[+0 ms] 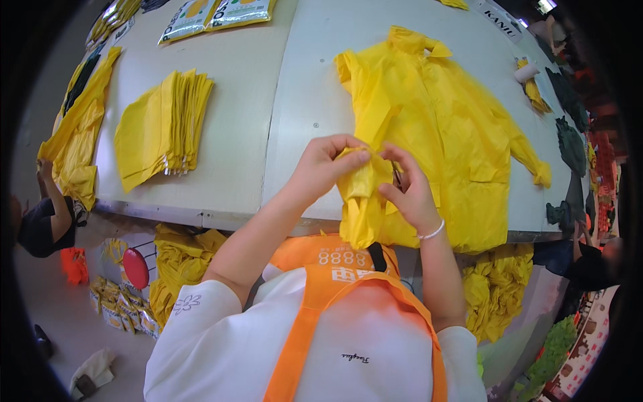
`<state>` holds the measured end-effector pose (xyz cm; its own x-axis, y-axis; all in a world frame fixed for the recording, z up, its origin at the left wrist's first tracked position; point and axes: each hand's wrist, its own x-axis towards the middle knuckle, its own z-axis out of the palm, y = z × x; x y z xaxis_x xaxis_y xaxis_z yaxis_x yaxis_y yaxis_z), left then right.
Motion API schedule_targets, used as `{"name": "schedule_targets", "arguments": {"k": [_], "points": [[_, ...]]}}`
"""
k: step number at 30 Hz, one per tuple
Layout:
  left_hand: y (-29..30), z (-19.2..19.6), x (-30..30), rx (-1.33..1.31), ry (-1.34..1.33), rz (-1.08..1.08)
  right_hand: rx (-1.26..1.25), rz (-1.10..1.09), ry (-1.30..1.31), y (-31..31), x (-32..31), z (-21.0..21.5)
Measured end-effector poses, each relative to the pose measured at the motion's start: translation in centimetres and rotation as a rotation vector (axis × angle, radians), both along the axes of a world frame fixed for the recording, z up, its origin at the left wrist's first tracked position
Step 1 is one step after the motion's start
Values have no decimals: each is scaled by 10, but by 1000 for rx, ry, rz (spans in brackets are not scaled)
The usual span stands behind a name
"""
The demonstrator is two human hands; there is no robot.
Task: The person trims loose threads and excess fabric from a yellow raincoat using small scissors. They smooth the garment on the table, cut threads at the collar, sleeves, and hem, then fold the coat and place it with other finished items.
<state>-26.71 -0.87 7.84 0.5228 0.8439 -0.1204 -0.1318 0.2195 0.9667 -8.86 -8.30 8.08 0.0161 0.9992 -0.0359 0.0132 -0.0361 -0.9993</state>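
A yellow raincoat [462, 147] lies spread on the white table, its collar at the far end and its lower hem hanging over the near edge. My left hand [328, 164] pinches the bunched sleeve on the coat's left side between thumb and fingers. Close beside it, my right hand [414, 194] has its fingers curled at the same sleeve. Something small and dark shows between the right thumb and forefinger; its kind is too hidden to tell. The sleeve's lower end droops toward my orange apron [301, 258].
A stack of folded yellow garments [167, 127] sits to the left on the table [241, 134]. Packaged bags [218, 13] lie at the far edge. Yellow heaps [177, 258] fill the space below the table. Other people work at both sides.
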Motion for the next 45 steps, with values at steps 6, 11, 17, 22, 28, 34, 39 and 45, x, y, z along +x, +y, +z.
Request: {"name": "schedule_targets", "arguments": {"k": [6,11,17,22,28,34,39,45], "points": [[2,-1,1,-83,-81,-56,-23,-83,-113,5,-7,-13],[-56,-9,36,-136,-203,-96,305,-610,-175,47,14,-44],[25,-5,15,475,478,379,29,-413,16,26,-33,-14],[39,-31,9,566,541,343,19,-66,-103,-2,-40,20],[-29,-1,19,26,137,-282,210,-622,-360,22,14,-25],[-24,-5,20,59,-25,70,-100,-248,108,-2,8,5],[-14,21,4,-90,-256,-94,-145,169,466,-14,25,16],[-16,17,-4,-42,-167,-188,-152,306,566,-11,37,0]]}}
